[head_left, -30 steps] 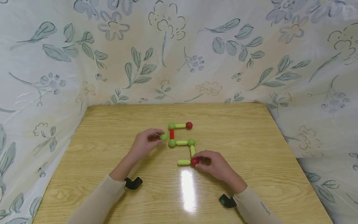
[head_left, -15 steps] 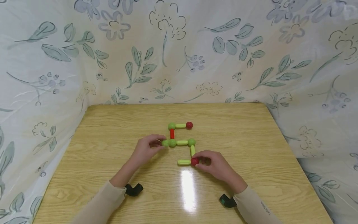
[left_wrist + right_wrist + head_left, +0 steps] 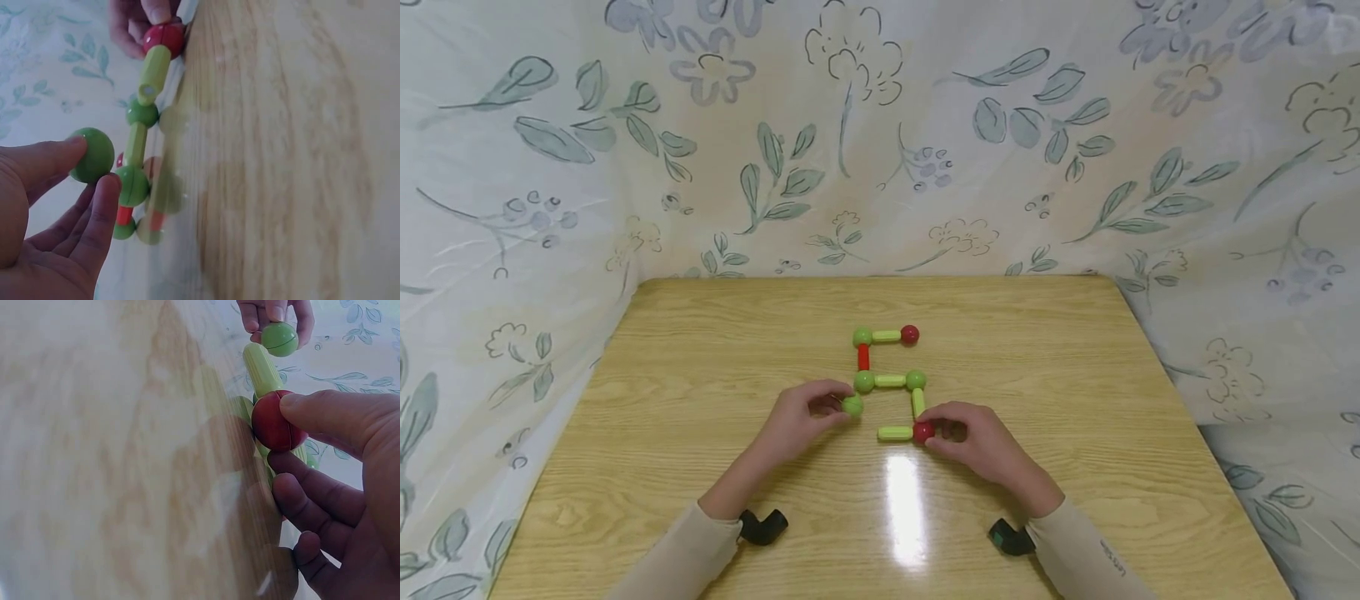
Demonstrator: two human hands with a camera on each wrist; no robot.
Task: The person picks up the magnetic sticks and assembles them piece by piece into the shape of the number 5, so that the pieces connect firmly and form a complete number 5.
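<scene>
My left hand (image 3: 808,421) pinches a loose green ball (image 3: 94,155) between thumb and fingertips, just left of the free end of a yellow-green rod (image 3: 895,433). That rod joins a red ball (image 3: 275,422), which my right hand (image 3: 976,440) holds between thumb and fingers. Another yellow-green rod (image 3: 918,403) runs from the red ball up to a green ball (image 3: 916,380). From there the joined chain goes left along a rod (image 3: 890,381) to a second green ball (image 3: 865,382), and up a red rod (image 3: 863,358). A gap separates the pinched ball from the rod end.
At the far end of the chain are a green ball (image 3: 862,337), a rod (image 3: 887,336) and a red ball (image 3: 910,334). Everything lies on a wood-grain table (image 3: 700,333). Floral cloth (image 3: 880,167) hangs behind it. Black wrist mounts (image 3: 764,527) sit at both cuffs.
The left hand has moved down and slightly right with the green ball, past the chain's left corner toward the lower rod. The right hand stays in place on the red ball.
</scene>
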